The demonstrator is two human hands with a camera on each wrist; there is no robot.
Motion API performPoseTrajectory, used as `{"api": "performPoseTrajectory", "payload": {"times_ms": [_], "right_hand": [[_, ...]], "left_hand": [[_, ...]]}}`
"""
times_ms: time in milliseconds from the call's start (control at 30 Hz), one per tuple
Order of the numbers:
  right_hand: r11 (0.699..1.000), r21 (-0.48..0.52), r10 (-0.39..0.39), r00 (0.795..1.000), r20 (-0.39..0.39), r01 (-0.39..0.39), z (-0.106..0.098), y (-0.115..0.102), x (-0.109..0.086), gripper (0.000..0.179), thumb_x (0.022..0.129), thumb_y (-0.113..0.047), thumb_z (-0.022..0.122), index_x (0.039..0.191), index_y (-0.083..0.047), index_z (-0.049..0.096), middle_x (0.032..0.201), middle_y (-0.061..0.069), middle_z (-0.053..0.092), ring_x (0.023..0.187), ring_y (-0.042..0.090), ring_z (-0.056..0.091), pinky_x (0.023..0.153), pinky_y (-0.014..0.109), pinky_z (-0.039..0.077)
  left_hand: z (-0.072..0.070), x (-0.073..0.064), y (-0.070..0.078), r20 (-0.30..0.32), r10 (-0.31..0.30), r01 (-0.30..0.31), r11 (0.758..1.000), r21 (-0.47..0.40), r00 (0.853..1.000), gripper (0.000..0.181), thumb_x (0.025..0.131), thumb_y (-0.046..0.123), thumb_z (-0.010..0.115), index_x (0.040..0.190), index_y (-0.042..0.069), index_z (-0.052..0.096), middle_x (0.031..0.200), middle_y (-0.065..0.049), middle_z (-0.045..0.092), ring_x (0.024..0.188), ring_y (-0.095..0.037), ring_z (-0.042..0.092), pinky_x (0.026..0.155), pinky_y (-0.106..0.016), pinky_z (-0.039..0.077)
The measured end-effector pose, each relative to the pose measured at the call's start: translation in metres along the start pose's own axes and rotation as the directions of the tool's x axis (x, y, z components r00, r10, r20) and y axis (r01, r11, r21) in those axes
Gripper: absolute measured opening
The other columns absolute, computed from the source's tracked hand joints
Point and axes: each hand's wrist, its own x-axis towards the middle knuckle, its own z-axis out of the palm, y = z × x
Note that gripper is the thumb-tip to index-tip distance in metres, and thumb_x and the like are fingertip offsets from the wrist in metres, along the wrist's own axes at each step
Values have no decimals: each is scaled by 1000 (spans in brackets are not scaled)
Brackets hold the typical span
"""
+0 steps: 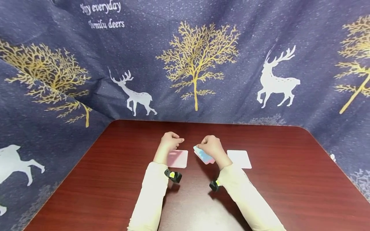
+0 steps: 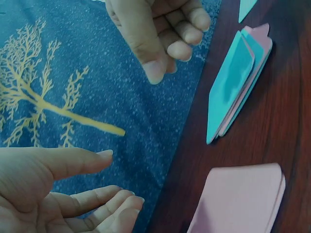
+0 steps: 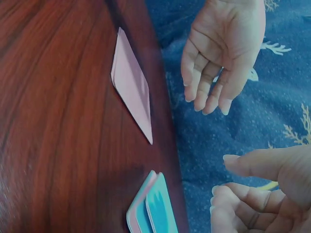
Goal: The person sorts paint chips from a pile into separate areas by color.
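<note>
My left hand (image 1: 170, 141) hovers at the far edge of a small stack of pink cards (image 1: 180, 160), its thumb and fingers parted with nothing between them. Over a loose pile of blue and pink cards (image 1: 206, 158) is my right hand (image 1: 212, 145). The right wrist view shows that hand's thumb (image 3: 257, 164) apart from the loosely curled fingers, holding nothing. In the left wrist view the mixed pile (image 2: 233, 87) lies fanned on the table, several cards overlapping. To the right of the right hand lies a pale card (image 1: 240, 159), flat and partly behind the forearm.
The reddish-brown wooden table (image 1: 289, 179) carries all the cards. Behind it hangs a dark blue cloth (image 1: 231, 96) printed with deer and golden trees. Each wrist wears a black camera, such as the left one (image 1: 176, 177).
</note>
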Motion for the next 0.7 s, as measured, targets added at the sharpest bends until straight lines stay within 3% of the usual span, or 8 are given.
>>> {"api": "performPoseTrajectory", "payload": {"times_ms": [267, 500, 700], "right_hand": [[1000, -9, -8, 999, -38, 7, -8, 10, 3, 17, 79, -20, 73, 70, -6, 69, 85, 7, 72, 71, 19, 58, 58, 26, 45], [1000, -29, -1, 997, -76, -2, -14, 19, 3, 18, 79, -22, 73, 77, -4, 71, 89, 10, 72, 81, 27, 63, 72, 38, 53], [999, -22, 26, 993, -114, -29, -19, 31, 2, 24, 81, -23, 71, 86, 1, 72, 90, 14, 71, 86, 33, 63, 77, 42, 53]], "left_hand": [[16, -2, 12, 39, 5, -6, 1000, 16, 999, 27, 87, 8, 66, 109, -7, 61, 102, -25, 67, 89, -36, 68, 73, -36, 59], [28, -8, 19, 87, 3, -9, 998, 68, 996, 32, 90, 14, 63, 113, -7, 60, 101, -24, 67, 91, -35, 68, 77, -39, 58], [49, 1, 9, 154, -30, 27, 999, 21, 988, 35, 91, 11, 60, 118, -10, 54, 118, -23, 57, 99, -34, 64, 81, -40, 57]]}}
